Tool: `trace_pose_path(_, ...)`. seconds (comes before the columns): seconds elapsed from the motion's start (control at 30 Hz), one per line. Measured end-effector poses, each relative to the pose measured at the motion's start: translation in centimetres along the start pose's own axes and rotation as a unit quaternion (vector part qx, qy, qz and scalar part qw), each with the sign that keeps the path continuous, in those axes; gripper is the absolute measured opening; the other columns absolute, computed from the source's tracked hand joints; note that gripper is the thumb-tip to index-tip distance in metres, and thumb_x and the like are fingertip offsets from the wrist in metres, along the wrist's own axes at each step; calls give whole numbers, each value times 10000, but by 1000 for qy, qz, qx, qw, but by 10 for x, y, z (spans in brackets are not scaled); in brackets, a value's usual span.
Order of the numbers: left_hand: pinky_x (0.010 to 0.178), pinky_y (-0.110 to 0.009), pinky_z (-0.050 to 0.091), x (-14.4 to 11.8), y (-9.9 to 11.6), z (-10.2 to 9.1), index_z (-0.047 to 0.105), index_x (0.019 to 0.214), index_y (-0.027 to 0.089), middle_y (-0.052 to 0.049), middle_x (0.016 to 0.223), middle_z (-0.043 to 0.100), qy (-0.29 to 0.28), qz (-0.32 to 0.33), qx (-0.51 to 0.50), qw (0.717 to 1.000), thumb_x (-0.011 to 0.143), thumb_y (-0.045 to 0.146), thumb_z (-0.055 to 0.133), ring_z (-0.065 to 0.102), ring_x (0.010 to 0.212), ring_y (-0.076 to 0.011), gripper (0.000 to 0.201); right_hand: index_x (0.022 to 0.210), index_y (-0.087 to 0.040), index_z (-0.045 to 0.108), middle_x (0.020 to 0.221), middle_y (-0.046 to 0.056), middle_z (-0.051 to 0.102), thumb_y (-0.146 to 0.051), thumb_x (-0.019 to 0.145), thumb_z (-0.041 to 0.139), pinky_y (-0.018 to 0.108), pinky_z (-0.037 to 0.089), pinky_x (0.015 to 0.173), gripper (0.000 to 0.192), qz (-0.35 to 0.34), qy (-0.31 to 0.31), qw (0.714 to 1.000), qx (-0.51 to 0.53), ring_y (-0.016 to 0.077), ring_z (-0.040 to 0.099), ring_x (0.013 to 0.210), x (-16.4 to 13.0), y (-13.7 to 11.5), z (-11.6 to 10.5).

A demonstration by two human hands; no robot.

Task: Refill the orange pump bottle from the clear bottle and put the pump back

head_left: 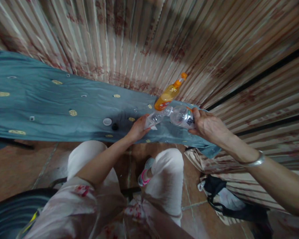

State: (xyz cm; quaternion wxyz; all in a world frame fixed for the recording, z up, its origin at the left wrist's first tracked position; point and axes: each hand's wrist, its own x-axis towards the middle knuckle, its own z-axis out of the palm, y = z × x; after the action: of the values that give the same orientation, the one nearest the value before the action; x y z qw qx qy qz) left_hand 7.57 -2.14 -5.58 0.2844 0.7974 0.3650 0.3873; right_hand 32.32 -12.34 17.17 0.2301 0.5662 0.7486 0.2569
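Striped curtain [144, 39] behind; blue cloth [52, 103] spread over the ledge below it. Landmark: orange bottle [168, 94], tilted against the curtain. Just in front of it, two clear bottles held mouth to mouth, long axes nearly in line, running left to right. Left hand [138, 129] clamped on the small bottle [156, 118], left of the landmark; right hand [206, 124] clamped on the large bottle [181, 117], right of it. Hands apart, joined only through the bottles. White cap [107, 121] and dark cap [115, 126] on cloth, left hand nearer.

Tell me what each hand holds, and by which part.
Left hand: small clear bottle, at its base. Right hand: larger clear bottle, around its base end.
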Motion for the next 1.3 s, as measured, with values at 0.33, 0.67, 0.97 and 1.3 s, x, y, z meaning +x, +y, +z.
trace_pose_path(0.33,1114,-486,530,1,6,-3,436,1454,151,-174,1390,655,-10,-20,5,1000,821,212,738,662,1264,-320,703,1377,-6,462,1056,216,695,-437,909,669,388,477,824,669,7,2,1000,-19,330,670,947,0,-3,-2)
trace_pose_path(0.67,1119,-487,531,0,2,-2,442,1456,195,-154,1424,643,3,1,-4,1000,842,239,724,648,1300,-311,677,1413,0,425,1063,227,687,-449,924,639,396,477,817,697,-3,0,1000,-14,346,663,956,0,0,-1)
trace_pose_path(0.97,1129,-490,520,0,3,-1,447,1459,195,-148,1406,653,4,-6,2,1000,826,213,733,655,1288,-312,695,1410,-7,428,1068,217,692,-430,919,654,384,480,825,687,1,3,1000,-15,331,668,951,0,-1,-2)
trace_pose_path(1.3,1129,-485,520,-1,2,-2,452,1461,195,-147,1412,641,5,-1,-3,1000,840,243,736,646,1289,-312,685,1390,0,440,1051,220,695,-424,905,665,392,478,814,682,0,4,1000,-13,338,669,936,0,-1,-2)
